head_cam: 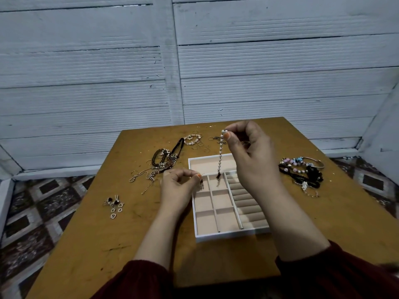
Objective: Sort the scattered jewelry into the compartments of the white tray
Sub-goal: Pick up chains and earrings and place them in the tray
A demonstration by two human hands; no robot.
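The white tray [197,225] with pink-lined compartments lies in the middle of the brown table. My right hand [252,156] is raised over its far end and pinches the top of a pearl bead strand [220,155], which hangs straight down with its dark clasp end just above a small compartment. My left hand [178,187] hovers at the tray's left edge and pinches a small dangling earring [201,184] between thumb and forefinger. The tray's visible compartments hold nothing; my right forearm covers part of the ring rolls on the right.
Chains and dark bracelets [160,164] lie left of the tray, hoop rings and a bead bracelet [194,140] behind it, beaded bracelets [302,171] to the right, small earrings [114,206] at the near left. The table [90,244] stands against a white panelled wall.
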